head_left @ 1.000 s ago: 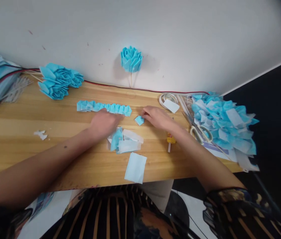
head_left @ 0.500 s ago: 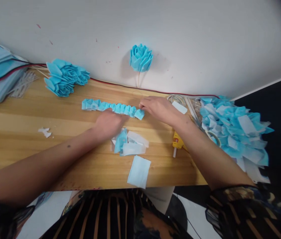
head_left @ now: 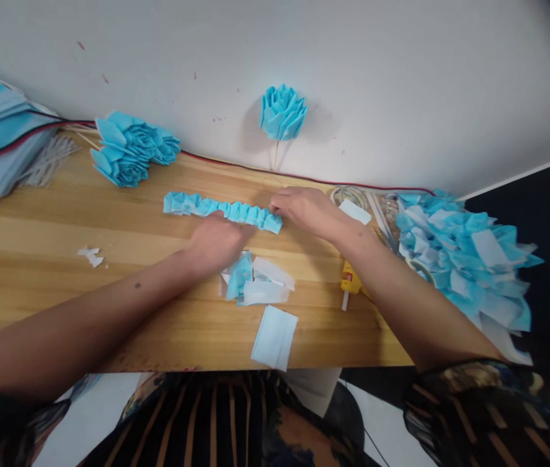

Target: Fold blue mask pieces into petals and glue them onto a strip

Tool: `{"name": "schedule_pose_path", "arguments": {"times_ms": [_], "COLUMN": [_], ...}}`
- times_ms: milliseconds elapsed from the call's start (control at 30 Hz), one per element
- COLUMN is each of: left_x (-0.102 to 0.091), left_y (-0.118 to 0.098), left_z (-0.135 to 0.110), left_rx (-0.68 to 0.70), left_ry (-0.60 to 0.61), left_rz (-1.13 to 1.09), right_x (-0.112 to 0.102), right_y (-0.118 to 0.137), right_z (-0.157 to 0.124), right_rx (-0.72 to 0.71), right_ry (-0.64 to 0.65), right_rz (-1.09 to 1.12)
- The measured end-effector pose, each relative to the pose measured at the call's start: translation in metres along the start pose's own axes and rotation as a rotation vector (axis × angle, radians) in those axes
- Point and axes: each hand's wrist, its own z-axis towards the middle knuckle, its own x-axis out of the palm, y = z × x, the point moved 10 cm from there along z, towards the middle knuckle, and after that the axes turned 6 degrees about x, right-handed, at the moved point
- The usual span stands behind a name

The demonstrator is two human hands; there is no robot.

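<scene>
One row of folded blue pieces (head_left: 235,211) lies near the frame's centre; left hand (head_left: 216,241) and right hand (head_left: 301,209) are against it, grip unclear; light pressure should keep folds aligned.

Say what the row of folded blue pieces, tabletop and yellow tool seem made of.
Row of folded blue pieces: seemingly matte nonwoven fabric or paper, judging by held creases. Tabletop: wood or wood-look laminate, faintly glossy, with banded grain. Yellow tool: probably plastic, from its even colour; finish unclear.
</scene>
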Motion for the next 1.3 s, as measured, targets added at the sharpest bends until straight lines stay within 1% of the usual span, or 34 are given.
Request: {"name": "schedule_pose_path", "arguments": {"times_ms": [167,333,433,600,667,800,967,1067,1167,1233,1300], "left_x": [-0.002,-0.009,-0.01,-0.003,-0.002,-0.005,-0.006,-0.004,-0.003,-0.004,-0.006], "left_y": [-0.001,-0.002,-0.001,0.004,0.001,-0.006,-0.009,-0.009,-0.008,-0.008,-0.008], "left_z": [0.001,0.0,0.0,0.002,0.005,0.008,0.009,0.01,0.01,0.01,0.011], "left_rx": [-0.001,0.014,-0.004,-0.067,-0.047,0.007,-0.001,-0.013,-0.014,-0.009,-0.011], "left_ry": [-0.002,-0.083,-0.119,-0.08,-0.065,-0.079,-0.057,-0.04,-0.038,-0.044,-0.042], "left_rz": [0.0,-0.005,-0.001,0.025,0.035,0.014,0.028,0.017,0.002,-0.008,-0.013], "right_x": [-0.001,0.001,0.002,0.003,0.003,0.004,0.007,0.006,-0.004,-0.011,-0.013], "right_y": [0.004,0.005,0.005,0.005,0.004,0.003,-0.003,-0.014,-0.024,-0.022,-0.012], "right_z": [-0.002,-0.003,-0.003,-0.003,-0.003,-0.003,-0.003,-0.005,-0.011,-0.017,-0.02], "right_rx": [-0.008,0.016,0.022,0.047,0.047,0.039,0.06,0.108,0.188,0.21,0.197], "right_ry": [0.001,0.008,0.017,0.04,0.033,-0.002,0.013,0.012,-0.066,-0.103,-0.094], "right_rz": [0.003,0.006,0.001,-0.004,0.001,0.019,0.037,0.127,0.308,0.416,0.452]}}
